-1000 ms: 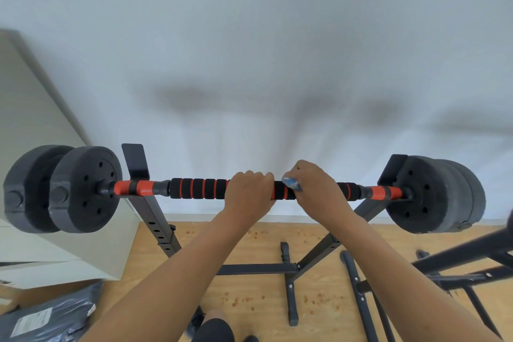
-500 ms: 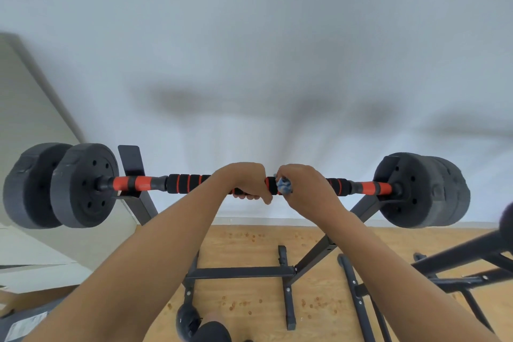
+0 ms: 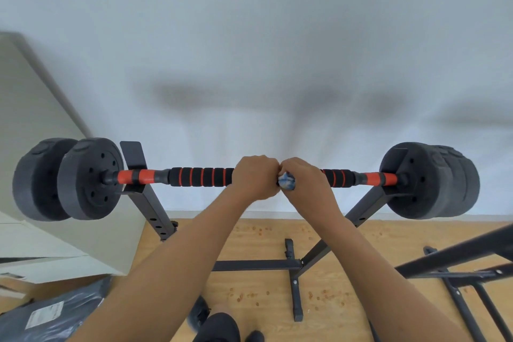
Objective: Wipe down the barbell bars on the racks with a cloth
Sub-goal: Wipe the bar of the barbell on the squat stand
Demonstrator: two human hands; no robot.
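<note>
A barbell bar (image 3: 200,176) with black foam grips and orange rings lies across a black rack (image 3: 151,208), with black weight plates (image 3: 90,178) at both ends. My left hand (image 3: 255,179) grips the bar near its middle. Right beside it, touching, my right hand (image 3: 306,183) holds a bunched blue-and-white cloth (image 3: 286,181) wrapped against the bar; only a small tuft of cloth shows under the fingers.
A white wall stands right behind the bar. A pale cabinet (image 3: 33,147) is at the left, a dark plastic bag (image 3: 50,314) on the wooden floor below it. A second black rack frame (image 3: 458,261) juts in at the right. My shoes (image 3: 200,314) show below.
My right hand and the cloth have slid left along the bar until they meet my left hand. The view has shifted slightly; the bar stays on the rack.
</note>
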